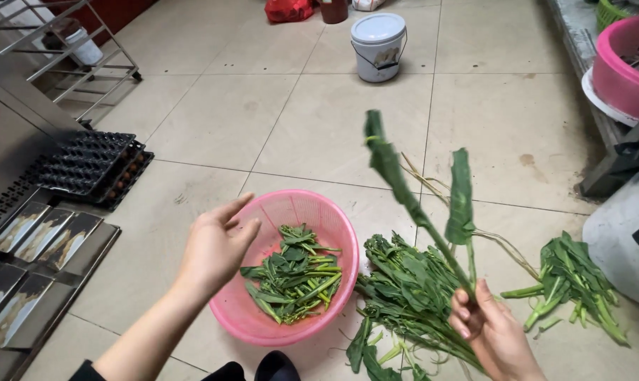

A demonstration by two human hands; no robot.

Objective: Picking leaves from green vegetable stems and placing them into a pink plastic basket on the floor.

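The right hand (494, 331) sits low, fingers pinched around the base of a leafy green stalk (432, 226) that stands up from the grip, with one long leaf leaning away to the left and a second rising straight above the fingers. Just to the left of that hand, and partly beneath it, a loose pile of greens (404, 289) lies on the tiled floor (319, 120). On its other side, a little apart, lies a smaller bunch of cut stems (573, 282).

The left hand (217, 247) hangs open, fingers spread and relaxed, holding nothing. It hovers over the left rim of a pink basket (277, 321), which sits between the two hands and holds trimmed pieces of greens (294, 271).

Left of the left hand, metal trays (40, 236) lie side by side, and beyond them stands a black egg tray (86, 166) stacked on others. Farther off, past the upright stalk, a white lidded bucket (378, 46) stands on the floor. Far to the right of the right hand, a pink tub (619, 74) rests on a raised ledge. A wire rack (58, 56) stands in the far left corner.
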